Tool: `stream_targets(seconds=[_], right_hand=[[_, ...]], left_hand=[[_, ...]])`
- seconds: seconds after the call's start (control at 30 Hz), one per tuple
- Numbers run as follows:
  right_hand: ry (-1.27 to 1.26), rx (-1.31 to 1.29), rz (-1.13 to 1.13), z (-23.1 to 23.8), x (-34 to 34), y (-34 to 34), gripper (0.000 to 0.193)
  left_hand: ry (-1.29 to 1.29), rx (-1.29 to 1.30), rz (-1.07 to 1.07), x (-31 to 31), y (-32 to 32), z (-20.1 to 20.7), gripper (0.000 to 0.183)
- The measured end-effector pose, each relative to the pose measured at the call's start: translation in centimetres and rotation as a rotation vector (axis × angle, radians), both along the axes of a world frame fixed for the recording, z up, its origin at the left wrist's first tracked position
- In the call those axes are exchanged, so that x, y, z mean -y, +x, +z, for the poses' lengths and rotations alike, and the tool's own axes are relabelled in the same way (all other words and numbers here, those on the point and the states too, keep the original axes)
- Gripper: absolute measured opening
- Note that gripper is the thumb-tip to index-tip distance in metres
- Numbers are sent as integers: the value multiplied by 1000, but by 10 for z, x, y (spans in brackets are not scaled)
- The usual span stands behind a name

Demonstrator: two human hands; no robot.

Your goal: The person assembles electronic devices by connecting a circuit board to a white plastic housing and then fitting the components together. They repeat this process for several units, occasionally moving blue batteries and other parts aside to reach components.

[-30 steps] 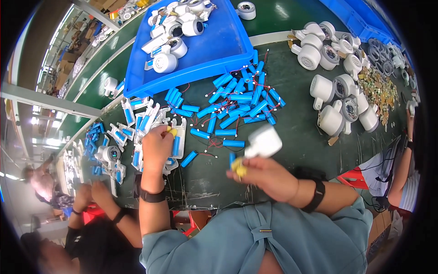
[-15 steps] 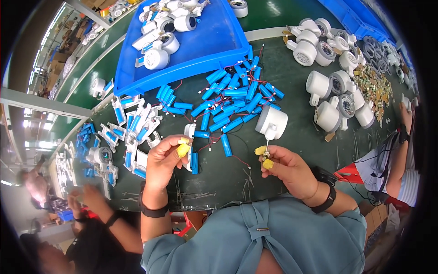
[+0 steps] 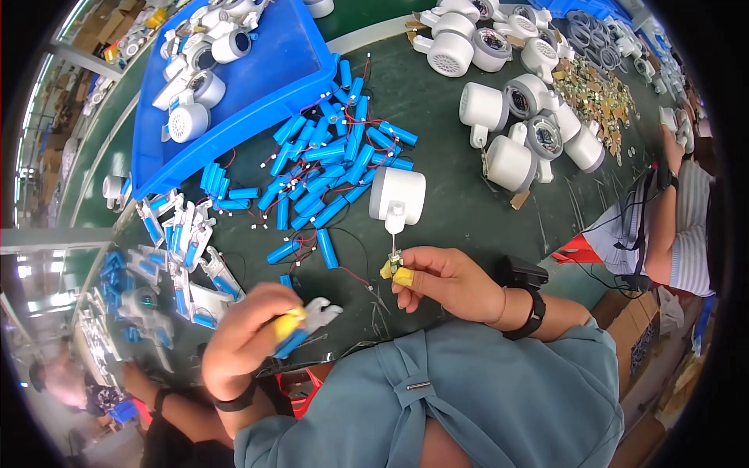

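Note:
My right hand [image 3: 456, 287], with yellow coverings on thumb and forefinger, pinches a small green circuit board [image 3: 395, 260]. Thin wires run from the board to the neck of a white round housing [image 3: 404, 195] resting on the table beyond it. My left hand [image 3: 248, 326], also with yellow fingertip coverings, is closed on a white plastic handle shell [image 3: 321, 313] with a blue cylindrical battery [image 3: 291, 343] against it. Motion blurs the left fingers a little. Past my hands lies a heap of blue batteries [image 3: 324, 156] with red and black leads.
A blue tray [image 3: 230, 117] holding white housings stands at the far left. Handle shells with batteries [image 3: 183, 242] lie left of the heap. More round housings [image 3: 511, 160] and loose circuit boards [image 3: 593, 97] are at the right. Co-workers' arms [image 3: 663, 210] show on both sides.
My left hand has picked up the handle shell with its battery from the table and drawn it nearer to me. My right hand keeps its pinch on the circuit board. The view has shifted right.

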State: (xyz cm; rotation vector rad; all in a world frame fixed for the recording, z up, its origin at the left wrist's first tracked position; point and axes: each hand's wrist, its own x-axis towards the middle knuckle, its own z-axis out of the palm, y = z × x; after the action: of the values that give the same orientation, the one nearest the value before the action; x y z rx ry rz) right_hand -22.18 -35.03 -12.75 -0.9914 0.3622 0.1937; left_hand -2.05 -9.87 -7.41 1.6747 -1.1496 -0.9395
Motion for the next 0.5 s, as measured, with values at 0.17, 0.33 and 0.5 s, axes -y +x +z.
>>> stream_targets(seconds=[0.17, 0.33, 0.5], right_hand=[[-22, -12, 7, 1, -3, 0, 16], [-145, -21, 9, 1, -2, -6, 17], [-348, -42, 27, 5, -4, -6, 15]], left_hand=[[122, 10, 32, 42, -39, -22, 23], [14, 139, 163, 72, -62, -31, 18], [-40, 184, 105, 77, -62, -37, 23]])
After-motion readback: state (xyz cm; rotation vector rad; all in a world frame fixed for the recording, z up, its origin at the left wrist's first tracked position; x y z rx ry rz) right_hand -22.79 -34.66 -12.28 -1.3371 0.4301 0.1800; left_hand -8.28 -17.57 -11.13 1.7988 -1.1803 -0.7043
